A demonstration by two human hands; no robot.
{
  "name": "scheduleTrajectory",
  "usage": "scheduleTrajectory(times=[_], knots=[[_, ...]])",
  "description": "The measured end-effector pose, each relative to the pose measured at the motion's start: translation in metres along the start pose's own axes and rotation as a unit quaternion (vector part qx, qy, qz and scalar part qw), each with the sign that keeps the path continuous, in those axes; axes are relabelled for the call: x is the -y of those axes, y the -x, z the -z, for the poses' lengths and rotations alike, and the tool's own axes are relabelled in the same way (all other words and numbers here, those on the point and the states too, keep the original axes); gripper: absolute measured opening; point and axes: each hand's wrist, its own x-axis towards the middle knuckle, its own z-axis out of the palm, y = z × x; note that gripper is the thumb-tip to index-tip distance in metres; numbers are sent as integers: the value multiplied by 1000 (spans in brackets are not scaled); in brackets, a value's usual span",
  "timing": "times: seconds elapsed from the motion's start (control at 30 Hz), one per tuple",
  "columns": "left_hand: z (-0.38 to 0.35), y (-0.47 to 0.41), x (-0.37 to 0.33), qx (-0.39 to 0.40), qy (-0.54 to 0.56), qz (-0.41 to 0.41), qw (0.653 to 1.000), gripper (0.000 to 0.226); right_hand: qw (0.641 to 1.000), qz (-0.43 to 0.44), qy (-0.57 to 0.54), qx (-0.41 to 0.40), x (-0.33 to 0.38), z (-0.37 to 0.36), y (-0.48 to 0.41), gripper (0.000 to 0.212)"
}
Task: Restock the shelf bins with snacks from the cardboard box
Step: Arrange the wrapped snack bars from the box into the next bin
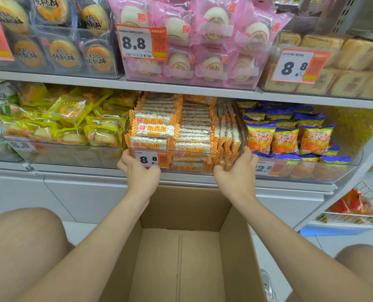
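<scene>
A clear plastic shelf bin (243, 129) on the lower shelf is packed with orange-and-white puffed rice snack packs (194, 134). My left hand (137, 171) grips the bin's front left corner beside the 8.8 price tag. The front right corner is held by my right hand (237, 171). The open cardboard box (235, 247) stands on the floor below the shelf, between my knees, and nothing shows inside it.
Yellow snack packs (68, 118) fill the bin on the left, orange-and-blue chip bags (290, 138) the bin on the right. The upper shelf (94, 82) carries bins of pastries. A wire basket (355, 205) with red packs hangs at the right.
</scene>
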Motion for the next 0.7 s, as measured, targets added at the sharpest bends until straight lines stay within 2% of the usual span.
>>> scheduleTrajectory(times=[0.17, 0.23, 0.27, 0.33, 0.4, 0.43, 0.5, 0.57, 0.63, 0.7], knots=[[0, 1, 4, 3, -33, -4, 999, 89, 999, -20, 32, 21, 0, -2, -3, 95], [-1, 3, 3, -45, -86, -25, 995, 90, 993, -17, 116, -10, 6, -4, 2, 95], [-3, 4, 1, -85, -126, -61, 986, 86, 986, 7, 157, -47, 11, -5, 6, 91], [-3, 7, -5, -126, -207, -177, 954, 70, 971, 99, 190, -107, 23, -12, 12, 75], [2, 4, -13, -103, -306, -273, 906, 62, 959, 207, 166, -101, 39, -24, 11, 50], [6, 0, -14, -82, -357, -294, 883, 63, 955, 244, 150, -78, 47, -30, 7, 39], [13, -6, -12, -43, -437, -306, 845, 71, 954, 276, 114, -32, 64, -45, -8, 33], [20, -9, -7, -10, -500, -312, 808, 82, 954, 287, 90, -12, 79, -56, -25, 37], [24, -11, -3, 19, -550, -309, 776, 93, 949, 297, 108, 6, 88, -66, -41, 39], [26, -15, 1, 34, -576, -307, 757, 94, 946, 301, 120, 30, 92, -74, -53, 34]])
